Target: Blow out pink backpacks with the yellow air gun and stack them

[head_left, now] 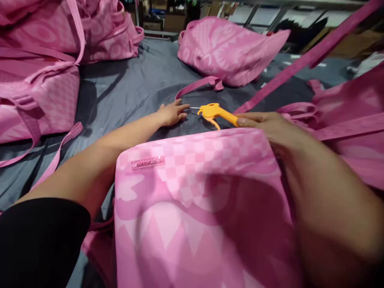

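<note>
A pink backpack with a checkered and toothed pattern fills the front, close to me, between my two forearms. Beyond its upper edge, my right hand grips the handle end of a yellow air blow gun, whose thin metal nozzle points left. My left hand reaches over the grey cloth with fingers apart, close to the nozzle tip and the end of a pink strap. It holds nothing that I can see. Part of my right hand is behind the backpack.
More pink backpacks are heaped at the left. Another backpack lies at the back, and one more is at the right. A long strap slants across the right side. Grey cloth covers the table; shelves stand behind.
</note>
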Demonstrator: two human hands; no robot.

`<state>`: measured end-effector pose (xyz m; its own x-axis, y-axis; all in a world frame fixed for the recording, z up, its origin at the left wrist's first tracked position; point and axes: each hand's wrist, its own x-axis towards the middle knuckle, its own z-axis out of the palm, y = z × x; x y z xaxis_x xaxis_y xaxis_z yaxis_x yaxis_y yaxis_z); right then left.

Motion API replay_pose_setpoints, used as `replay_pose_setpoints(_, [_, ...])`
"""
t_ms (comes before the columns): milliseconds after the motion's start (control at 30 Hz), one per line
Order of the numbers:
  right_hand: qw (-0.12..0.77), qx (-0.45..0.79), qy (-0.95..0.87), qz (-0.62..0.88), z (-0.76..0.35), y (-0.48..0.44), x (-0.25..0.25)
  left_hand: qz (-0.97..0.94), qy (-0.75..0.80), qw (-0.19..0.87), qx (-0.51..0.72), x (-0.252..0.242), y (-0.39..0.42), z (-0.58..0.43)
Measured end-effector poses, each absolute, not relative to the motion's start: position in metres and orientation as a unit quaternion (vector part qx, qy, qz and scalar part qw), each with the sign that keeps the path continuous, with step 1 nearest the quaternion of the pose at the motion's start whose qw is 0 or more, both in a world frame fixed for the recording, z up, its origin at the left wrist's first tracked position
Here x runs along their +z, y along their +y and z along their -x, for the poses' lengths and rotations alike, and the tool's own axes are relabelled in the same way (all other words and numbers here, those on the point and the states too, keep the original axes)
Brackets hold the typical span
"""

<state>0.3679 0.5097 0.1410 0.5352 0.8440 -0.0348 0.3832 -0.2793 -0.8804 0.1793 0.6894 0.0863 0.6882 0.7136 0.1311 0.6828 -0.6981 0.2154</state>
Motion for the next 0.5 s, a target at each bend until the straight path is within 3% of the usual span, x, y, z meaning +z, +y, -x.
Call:
replay_pose_setpoints(67, [0.455,0.219,-0.404,0.763,-0.377,0.511,0.130,-0.923,0.363,0.052,0.115,0.082,0.687,-0.172])
replay_pose_setpoints(167, [0.403,0.099,-0.388,0.823,-0.391,0.514,0.106,-0.917,0.373,0.008,0.141,0.079,0.674,-0.142])
replay_pose_setpoints(267, [0.362,0.078,-0.371,0.852,-0.394,0.510,0.099,-0.876,0.419,0.051,0.233,0.099,0.660,-0.106])
replay_pose_setpoints(400, [0.369,-0.017,-0.377,0.849,-0.364,0.484,0.141,-0.762,0.399,0.193,0.473,0.190,0.639,-0.066])
replay_pose_setpoints(500, [0.338,-0.093,-0.425,0.835,-0.322,0.437,0.185,-0.694,0.316,0.232,0.603,0.285,0.605,-0.036])
